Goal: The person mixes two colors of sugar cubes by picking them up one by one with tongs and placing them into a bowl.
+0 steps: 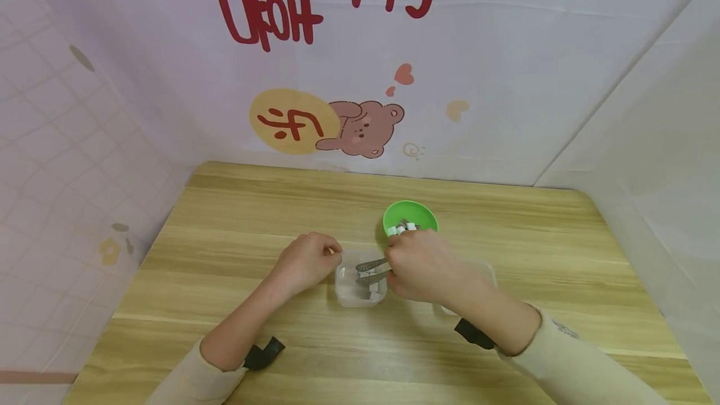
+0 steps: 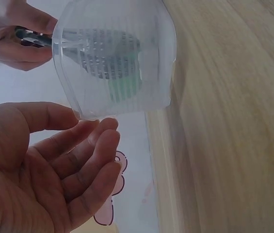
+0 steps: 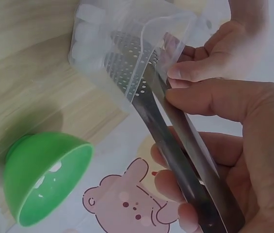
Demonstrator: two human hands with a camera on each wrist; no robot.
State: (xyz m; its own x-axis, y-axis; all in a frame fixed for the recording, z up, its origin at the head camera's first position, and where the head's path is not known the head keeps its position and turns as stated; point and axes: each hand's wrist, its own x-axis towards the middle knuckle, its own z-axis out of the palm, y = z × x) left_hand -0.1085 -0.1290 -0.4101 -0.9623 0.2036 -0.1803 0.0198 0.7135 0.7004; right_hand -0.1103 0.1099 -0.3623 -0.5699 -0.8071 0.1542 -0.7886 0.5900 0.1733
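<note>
My right hand (image 1: 422, 264) grips metal tongs (image 3: 163, 131) with perforated heads, thumb on one arm and fingers round the other. Their heads reach into a clear plastic container (image 1: 344, 295), above several white cubes (image 1: 374, 291) along its right side. The tong tips stand slightly apart. At the container's upper left corner, my left hand (image 1: 306, 261) pinches the rim between thumb and fingertips; the left wrist view shows the thumb (image 2: 54, 116) right at that edge. Just beyond my right hand, a green bowl (image 3: 40, 170) holds more white cubes and some greyish pieces.
A second clear container (image 1: 486, 267) stands to the right, largely hidden under my right forearm. The wood-grain table (image 1: 270, 199) ends at a white backdrop (image 1: 506, 80) with a printed bear and red characters. Pale sheets hang along both sides.
</note>
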